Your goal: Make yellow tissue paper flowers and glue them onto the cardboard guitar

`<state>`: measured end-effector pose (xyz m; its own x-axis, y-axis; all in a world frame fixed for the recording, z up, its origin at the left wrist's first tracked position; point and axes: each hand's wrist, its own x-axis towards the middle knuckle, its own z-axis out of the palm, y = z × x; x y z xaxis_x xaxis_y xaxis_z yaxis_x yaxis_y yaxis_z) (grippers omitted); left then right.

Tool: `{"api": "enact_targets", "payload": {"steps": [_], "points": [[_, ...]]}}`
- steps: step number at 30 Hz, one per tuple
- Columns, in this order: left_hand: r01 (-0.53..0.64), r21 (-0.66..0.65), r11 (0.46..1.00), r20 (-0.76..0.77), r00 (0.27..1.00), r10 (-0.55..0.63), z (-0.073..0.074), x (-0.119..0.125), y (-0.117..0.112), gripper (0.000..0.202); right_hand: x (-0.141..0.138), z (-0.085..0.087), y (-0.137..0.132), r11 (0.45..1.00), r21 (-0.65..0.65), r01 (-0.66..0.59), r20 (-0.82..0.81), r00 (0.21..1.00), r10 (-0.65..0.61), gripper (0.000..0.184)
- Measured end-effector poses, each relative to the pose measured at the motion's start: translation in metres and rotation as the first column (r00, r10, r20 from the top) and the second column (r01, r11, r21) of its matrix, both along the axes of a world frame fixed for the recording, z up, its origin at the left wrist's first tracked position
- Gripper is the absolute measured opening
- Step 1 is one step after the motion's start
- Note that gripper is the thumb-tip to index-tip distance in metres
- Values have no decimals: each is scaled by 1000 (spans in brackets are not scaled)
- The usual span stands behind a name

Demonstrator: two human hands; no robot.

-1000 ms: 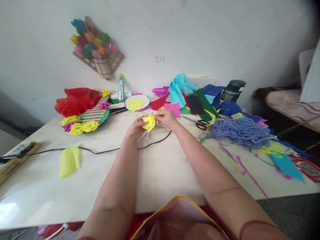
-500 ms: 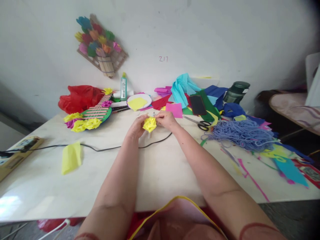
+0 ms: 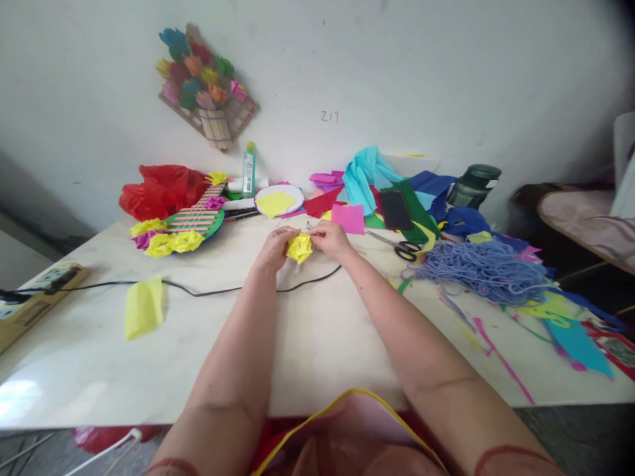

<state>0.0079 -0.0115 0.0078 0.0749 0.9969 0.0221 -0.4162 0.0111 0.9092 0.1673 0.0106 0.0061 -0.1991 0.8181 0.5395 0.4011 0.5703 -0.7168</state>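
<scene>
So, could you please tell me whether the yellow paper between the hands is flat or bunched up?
Bunched up: the yellow paper shows ruffled folds, held between the left hand and right hand.

One left hand, one right hand and one yellow flower are counted. On the table are found one pair of scissors, one phone, one plate, one bottle, one flask, one power strip, one cable and one yarn heap. One bouquet and three digits are seen on the wall. The papers cannot be counted exactly.
</scene>
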Motion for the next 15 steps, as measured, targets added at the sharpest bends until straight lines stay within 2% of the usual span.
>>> {"api": "enact_targets", "payload": {"steps": [4, 9, 15], "points": [[12, 6, 1000, -21, 1000, -12, 0, -1, -2, 20, 2, -4, 2, 998, -58, 15, -7, 1000, -15, 17], [21, -6, 1000, -43, 999, -21, 0, -1, -2, 20, 3, -4, 3, 988, -140, -61, -33, 998, 57, 15], [19, -21, 1000, -57, 998, -20, 1, -2, -3, 20, 6, 0, -3, 982, -145, -118, -50, 992, 112, 15]]}}
